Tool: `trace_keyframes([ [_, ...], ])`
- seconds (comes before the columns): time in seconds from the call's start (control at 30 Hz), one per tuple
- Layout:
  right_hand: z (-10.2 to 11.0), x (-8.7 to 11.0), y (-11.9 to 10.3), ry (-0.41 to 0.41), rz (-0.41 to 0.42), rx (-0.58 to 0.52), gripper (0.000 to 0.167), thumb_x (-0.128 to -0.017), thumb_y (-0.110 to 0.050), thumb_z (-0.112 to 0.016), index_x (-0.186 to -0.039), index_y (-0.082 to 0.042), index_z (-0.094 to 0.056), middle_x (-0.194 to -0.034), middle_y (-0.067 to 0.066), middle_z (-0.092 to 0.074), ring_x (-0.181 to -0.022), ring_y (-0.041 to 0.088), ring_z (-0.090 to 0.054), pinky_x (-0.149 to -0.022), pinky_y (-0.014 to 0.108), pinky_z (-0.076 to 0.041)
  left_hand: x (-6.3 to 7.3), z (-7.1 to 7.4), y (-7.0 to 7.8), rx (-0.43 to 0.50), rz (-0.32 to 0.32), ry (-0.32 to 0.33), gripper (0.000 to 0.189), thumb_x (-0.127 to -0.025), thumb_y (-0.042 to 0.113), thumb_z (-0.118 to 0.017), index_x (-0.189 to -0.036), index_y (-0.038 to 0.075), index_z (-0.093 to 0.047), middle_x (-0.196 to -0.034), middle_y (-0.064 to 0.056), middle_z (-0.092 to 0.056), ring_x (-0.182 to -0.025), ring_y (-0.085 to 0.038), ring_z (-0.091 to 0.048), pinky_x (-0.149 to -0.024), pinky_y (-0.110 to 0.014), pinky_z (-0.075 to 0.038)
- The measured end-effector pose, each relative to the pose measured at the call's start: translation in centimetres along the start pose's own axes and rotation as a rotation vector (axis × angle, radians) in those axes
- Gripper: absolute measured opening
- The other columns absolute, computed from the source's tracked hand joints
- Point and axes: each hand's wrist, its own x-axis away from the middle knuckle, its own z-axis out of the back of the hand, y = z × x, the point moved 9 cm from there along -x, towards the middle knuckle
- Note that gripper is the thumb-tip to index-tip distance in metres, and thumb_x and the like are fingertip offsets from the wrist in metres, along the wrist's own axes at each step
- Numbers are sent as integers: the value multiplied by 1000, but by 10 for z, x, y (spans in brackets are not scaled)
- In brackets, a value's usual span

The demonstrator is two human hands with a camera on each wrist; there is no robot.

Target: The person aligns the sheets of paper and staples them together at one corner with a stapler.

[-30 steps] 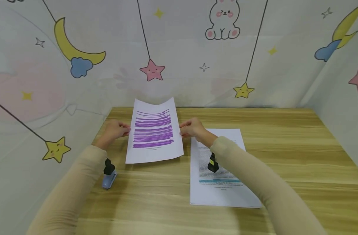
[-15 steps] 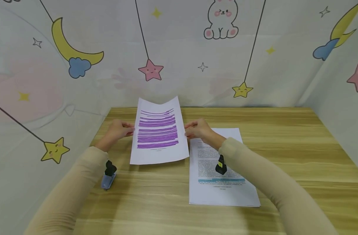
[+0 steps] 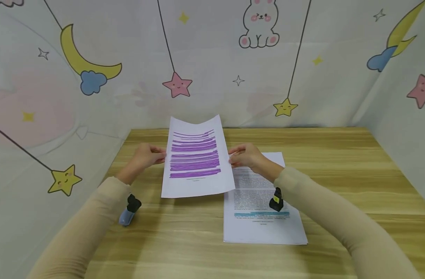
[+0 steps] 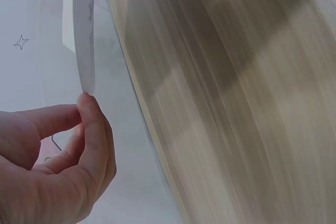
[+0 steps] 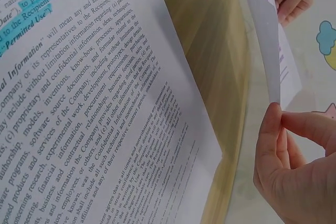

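Observation:
A sheet of paper (image 3: 195,186) with rows of purple strokes hangs raised and slightly bowed over the left half of the table. My left hand (image 3: 146,157) pinches its left edge between thumb and fingers; in the left wrist view that hand (image 4: 63,161) meets the sheet edge-on. At the opposite edge, my right hand (image 3: 249,157) pinches the same sheet, and the right wrist view shows its fingertips (image 5: 273,116) on the paper. Below the right forearm lies a stack of printed paper (image 3: 254,232) with a blue highlighted line, partly covered by the arm and the raised sheet.
A small light-blue stapler-like object (image 3: 126,217) sits on the wooden table (image 3: 184,248) near the left wrist, partly hidden by a black wrist mount (image 3: 133,203). Another black mount (image 3: 276,200) shows at the right wrist. A patterned cloth (image 3: 212,58) stands behind the table.
Both hands have carried the purple-marked sheet to the right, so it now overlaps the upper left part of the stack in the head view. The stack stays in place.

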Motion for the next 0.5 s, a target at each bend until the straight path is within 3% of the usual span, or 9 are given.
trace_keyframes([
  [0.2, 13, 6, -1, 7, 3, 9, 34, -85, 8, -73, -118, 8, -64, -97, 18, -67, -78, 23, -68, -94, 52, -53, 4, -9, 8, 52, 0, -25, 29, -98, 5, -63, -120, -15, -60, -107, -22, -64, -86, -18, -69, -76, -22, -58],
  [0.5, 31, 21, -1, -5, 12, 24, 37, -87, 6, -73, -122, 10, -61, -98, 17, -66, -80, 23, -68, -95, 50, -52, 9, -24, 19, 131, 1, -72, 31, -98, 4, -63, -120, -16, -59, -103, -18, -64, -82, -14, -68, -78, -23, -58],
])
